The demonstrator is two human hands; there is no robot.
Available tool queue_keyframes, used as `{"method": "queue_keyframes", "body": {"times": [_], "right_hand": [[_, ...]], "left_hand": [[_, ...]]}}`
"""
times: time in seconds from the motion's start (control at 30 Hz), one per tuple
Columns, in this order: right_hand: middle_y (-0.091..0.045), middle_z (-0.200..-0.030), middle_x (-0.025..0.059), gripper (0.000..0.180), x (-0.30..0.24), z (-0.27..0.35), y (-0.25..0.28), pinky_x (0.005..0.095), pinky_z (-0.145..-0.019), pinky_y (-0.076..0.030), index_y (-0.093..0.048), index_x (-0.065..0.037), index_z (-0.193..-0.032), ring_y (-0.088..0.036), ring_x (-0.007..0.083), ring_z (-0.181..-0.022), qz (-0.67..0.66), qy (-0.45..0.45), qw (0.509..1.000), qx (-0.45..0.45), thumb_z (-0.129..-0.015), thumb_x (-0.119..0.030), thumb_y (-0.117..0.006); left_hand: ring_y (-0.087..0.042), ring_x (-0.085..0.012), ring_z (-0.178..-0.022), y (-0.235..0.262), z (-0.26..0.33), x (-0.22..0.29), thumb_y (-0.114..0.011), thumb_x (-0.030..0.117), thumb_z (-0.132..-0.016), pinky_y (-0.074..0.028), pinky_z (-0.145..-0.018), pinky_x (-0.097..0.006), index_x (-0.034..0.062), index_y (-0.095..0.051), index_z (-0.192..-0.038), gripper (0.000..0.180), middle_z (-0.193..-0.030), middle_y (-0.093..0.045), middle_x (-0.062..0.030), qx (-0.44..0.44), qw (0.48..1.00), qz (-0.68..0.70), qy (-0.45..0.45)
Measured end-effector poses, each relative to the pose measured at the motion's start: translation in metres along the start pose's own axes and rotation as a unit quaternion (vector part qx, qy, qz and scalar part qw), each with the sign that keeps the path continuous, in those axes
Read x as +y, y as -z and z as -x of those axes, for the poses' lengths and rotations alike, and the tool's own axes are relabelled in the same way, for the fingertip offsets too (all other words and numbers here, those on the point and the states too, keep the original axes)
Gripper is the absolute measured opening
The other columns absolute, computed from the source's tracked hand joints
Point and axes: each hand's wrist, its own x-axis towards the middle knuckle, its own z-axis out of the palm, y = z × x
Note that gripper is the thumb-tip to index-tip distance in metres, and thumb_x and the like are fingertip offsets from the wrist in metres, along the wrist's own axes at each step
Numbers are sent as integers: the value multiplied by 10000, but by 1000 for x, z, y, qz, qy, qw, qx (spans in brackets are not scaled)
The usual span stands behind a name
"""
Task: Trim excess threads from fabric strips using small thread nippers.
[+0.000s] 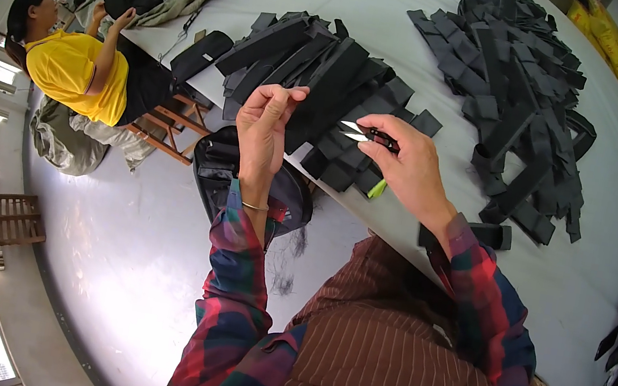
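Observation:
My right hand (415, 170) is closed round small thread snips (380, 138) with black handles. Their two bright blades stand apart and point left, toward my other hand. My left hand (264, 126) is raised at the table's edge, thumb and fingertips pinched together; anything between them is too fine to make out. Under and behind both hands lies a heap of black fabric strips (299, 56), some long, some folded into short pieces. A yellow-green scrap (377, 189) sits at the heap's near edge, just below the snips.
Another pile of black strips (498, 86) covers the far right of the white table (582, 320). A black bag (292, 194) is below the table edge by my left forearm. At the left, a person in a yellow shirt (84, 73) handles a black item beside a wooden stool (173, 125).

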Motion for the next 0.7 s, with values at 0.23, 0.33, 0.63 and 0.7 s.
{"method": "queue_keyframes", "body": {"times": [0.23,0.33,0.63,0.7], "right_hand": [[-638,-870,79,228,10,-26,-21,334,-684,-467,-603,-72,-1023,-607,234,-761,-5,8,1000,-12,-808,-132,-649],[-638,-872,77,230,6,-39,-26,340,-685,-469,-608,-80,-1027,-609,240,-771,18,22,1000,8,-810,-148,-646],[-664,-892,73,257,29,-78,-33,376,-704,-473,-645,-117,-1022,-620,278,-825,217,42,969,-111,-830,-287,-632],[-661,-882,73,254,32,-73,-28,380,-702,-472,-644,-115,-1007,-618,279,-815,234,59,965,-105,-823,-289,-641]], "left_hand": [[-587,-174,-887,5,12,-15,-590,120,-903,-399,-949,-308,18,-604,-911,103,-907,-644,-94,42,992,114,21],[-557,-156,-886,4,17,-19,-596,129,-901,-390,-911,-287,23,-606,-914,107,-930,-638,-86,46,991,122,23],[-548,-153,-900,6,16,-17,-591,160,-912,-411,-891,-298,48,-596,-932,113,-939,-625,-73,66,987,144,34],[-557,-156,-919,10,12,-16,-596,173,-909,-419,-906,-326,58,-589,-937,119,-940,-622,-57,69,983,165,38]]}}
